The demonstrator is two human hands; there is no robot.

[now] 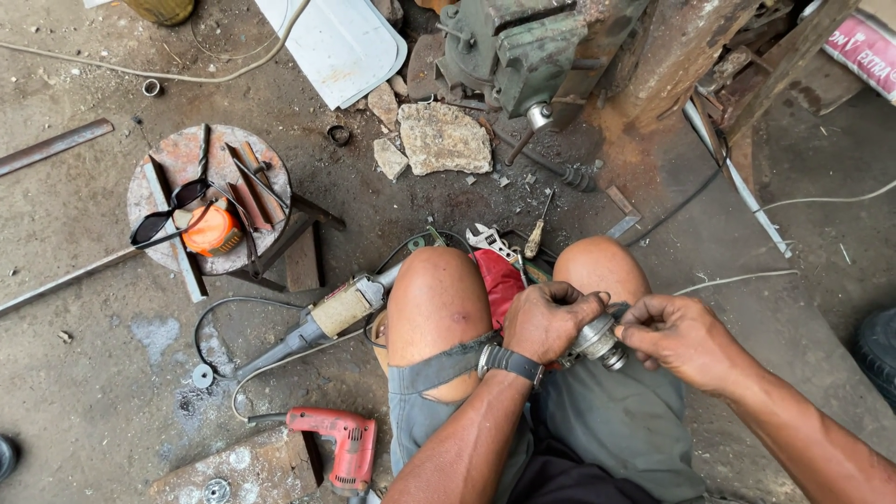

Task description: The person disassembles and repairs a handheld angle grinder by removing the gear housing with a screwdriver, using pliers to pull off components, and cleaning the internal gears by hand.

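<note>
2 hands, left hand [546, 322] and right hand [679, 338], each clench the small metal fitting [598, 340] above the lap, steadying both ends.

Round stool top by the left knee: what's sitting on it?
On the round stool top lie dark sunglasses, an orange container and several flat metal strips. Whatever lies beneath those items is covered. Both hands are away from it, at the lap.

I see a small grey metal fitting [597, 342], cylindrical and ribbed, held level above my lap, gripped from both ends between my knees.
</note>
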